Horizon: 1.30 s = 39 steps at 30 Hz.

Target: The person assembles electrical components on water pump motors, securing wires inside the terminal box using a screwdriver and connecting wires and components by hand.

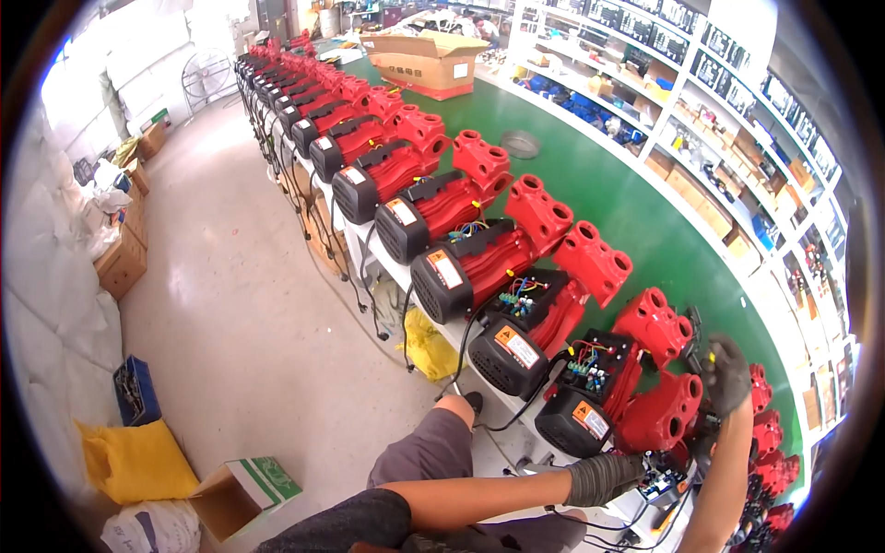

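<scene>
My left hand (604, 479), in a dark grey work glove, reaches across to an open terminal box (662, 481) on the nearest red pump. Its fingertips are hidden against the box, so their grip cannot be made out. My right hand (726, 373), gloved too, is over the bench beside a red pump body (666, 405). Its fingers are curled, and what they hold is too small to name. A black plastic part (693, 330) lies next to that hand. Left of my hands, a pump's open terminal box (590, 364) shows coloured wires and terminals above its black motor cover (573, 422).
Red pumps (442, 207) with black motor ends line the green bench (590, 166), their cables (369, 295) hanging over its edge. A grey round dish (521, 144) and a cardboard box (424, 64) stand on it. Shelves (682, 111) rise behind. Yellow sacks (138, 461) and an open carton (241, 498) lie on the floor.
</scene>
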Available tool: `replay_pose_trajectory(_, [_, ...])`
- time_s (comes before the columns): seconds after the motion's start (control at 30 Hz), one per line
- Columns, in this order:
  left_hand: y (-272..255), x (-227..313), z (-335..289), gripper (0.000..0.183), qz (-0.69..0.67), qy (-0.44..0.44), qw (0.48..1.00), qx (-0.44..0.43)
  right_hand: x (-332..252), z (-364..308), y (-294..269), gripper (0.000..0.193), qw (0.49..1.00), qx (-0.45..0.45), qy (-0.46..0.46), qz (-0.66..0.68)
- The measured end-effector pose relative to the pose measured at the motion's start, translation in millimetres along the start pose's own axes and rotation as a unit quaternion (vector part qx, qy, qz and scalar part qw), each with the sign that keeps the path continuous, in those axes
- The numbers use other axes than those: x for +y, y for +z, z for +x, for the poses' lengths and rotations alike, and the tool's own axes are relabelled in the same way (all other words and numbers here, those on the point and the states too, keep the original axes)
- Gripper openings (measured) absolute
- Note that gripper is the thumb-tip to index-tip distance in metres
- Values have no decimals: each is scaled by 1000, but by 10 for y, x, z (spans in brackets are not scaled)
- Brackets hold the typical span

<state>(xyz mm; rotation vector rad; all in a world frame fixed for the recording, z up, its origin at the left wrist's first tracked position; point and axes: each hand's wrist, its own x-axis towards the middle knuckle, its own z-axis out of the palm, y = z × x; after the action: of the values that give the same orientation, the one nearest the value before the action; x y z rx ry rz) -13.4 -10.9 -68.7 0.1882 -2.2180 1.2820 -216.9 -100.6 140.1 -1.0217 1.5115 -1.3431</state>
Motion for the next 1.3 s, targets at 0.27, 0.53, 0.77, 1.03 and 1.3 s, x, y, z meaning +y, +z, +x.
replay_pose_trajectory(0.27, [-393, -461, 251, 16, -759, -391, 520, 40, 475, -2325, 438, 26, 931, 140, -237, -239])
replay_pose_trajectory(0.53, [-409, -421, 274, 10, -712, -439, 547, -26, 1049, -2512, 896, 21, 848, 229, -315, -359])
replay_pose_trajectory(0.77, [-362, -370, 378, 21, -841, -528, 119, -4, 1245, -2551, 666, 22, 916, 164, -249, -267])
replay_pose_trajectory(1.03, [-516, -420, 343, 16, -672, -449, 587, -34, 1353, -2710, 710, 19, 977, 127, -152, 82])
replay_pose_trajectory(1.3, [-324, -433, -64, 38, -656, -325, 680, -36, 1424, -2843, 433, 25, 978, 147, -64, 136])
